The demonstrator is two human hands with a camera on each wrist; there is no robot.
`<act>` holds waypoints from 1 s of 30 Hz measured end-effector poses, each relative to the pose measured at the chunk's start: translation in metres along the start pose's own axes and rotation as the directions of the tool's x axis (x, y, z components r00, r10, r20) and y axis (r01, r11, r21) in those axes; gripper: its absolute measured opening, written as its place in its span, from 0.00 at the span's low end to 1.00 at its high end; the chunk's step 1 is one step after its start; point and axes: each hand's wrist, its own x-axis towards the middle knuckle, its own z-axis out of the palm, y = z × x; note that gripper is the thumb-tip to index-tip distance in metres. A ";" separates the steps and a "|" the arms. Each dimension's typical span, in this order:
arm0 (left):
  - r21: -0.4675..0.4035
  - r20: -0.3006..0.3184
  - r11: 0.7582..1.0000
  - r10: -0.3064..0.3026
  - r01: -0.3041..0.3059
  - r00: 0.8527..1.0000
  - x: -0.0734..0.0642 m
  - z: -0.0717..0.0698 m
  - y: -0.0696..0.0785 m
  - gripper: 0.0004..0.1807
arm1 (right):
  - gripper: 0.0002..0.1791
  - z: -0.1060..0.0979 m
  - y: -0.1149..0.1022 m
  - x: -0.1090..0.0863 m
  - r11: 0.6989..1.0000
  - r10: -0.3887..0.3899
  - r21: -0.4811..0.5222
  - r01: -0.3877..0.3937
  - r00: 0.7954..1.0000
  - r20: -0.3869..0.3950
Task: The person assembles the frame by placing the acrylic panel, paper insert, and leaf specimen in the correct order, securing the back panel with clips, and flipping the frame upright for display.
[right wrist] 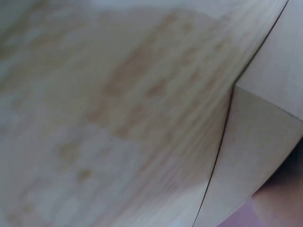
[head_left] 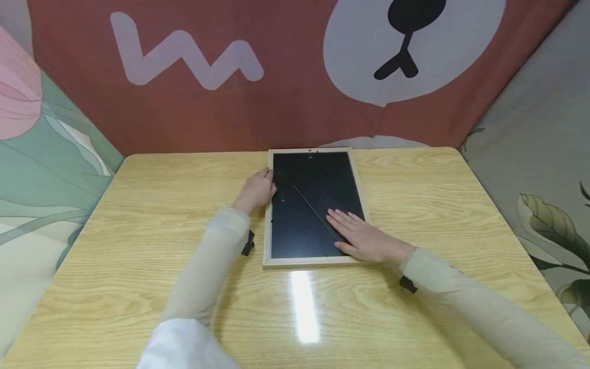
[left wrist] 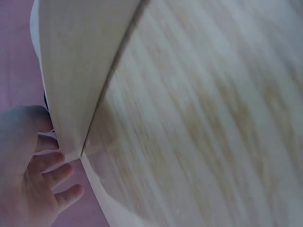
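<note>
A picture frame [head_left: 316, 260] with a pale wooden border lies back side up on the table, showing its black backing board [head_left: 295, 230]. A black flap, probably the easel stand [head_left: 318, 200], lies slantwise across the board. My left hand [head_left: 256, 190] holds the frame's left edge with bent fingers. In the left wrist view, the left hand's fingers [left wrist: 57, 175] are bent beside the wooden side. My right hand [head_left: 364, 238] rests with fairly straight fingers on the flap's lower right part, its heel over the border. Only a bit of skin [right wrist: 279, 208] shows past the frame in the right wrist view.
The wood-grain table [head_left: 138, 266] extends around the frame on both sides and in front. A reddish-brown cloth [head_left: 286, 113] with a cartoon print hangs behind the far edge. Patterned cloths [head_left: 516, 154] hang at the sides. Each wrist carries a small black device [head_left: 248, 243].
</note>
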 end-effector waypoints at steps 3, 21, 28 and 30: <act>-0.020 0.005 1.000 0.000 0.000 1.000 0.001 0.001 0.002 0.30 | 0.37 0.001 0.000 0.000 1.000 -0.002 0.001 0.002 1.000 0.000; -0.094 0.071 0.995 -0.017 0.024 0.997 0.001 0.006 0.004 0.31 | 0.37 -0.001 -0.001 -0.003 1.000 -0.013 -0.002 0.013 1.000 -0.011; -0.102 0.101 0.995 0.008 0.002 0.995 -0.006 0.003 0.004 0.31 | 0.37 0.000 -0.004 -0.007 1.000 -0.026 0.002 0.026 1.000 -0.014; -0.084 0.113 0.996 0.019 -0.010 0.993 -0.008 0.003 0.004 0.31 | 0.37 0.000 -0.005 -0.009 0.999 -0.034 -0.003 0.034 0.999 -0.021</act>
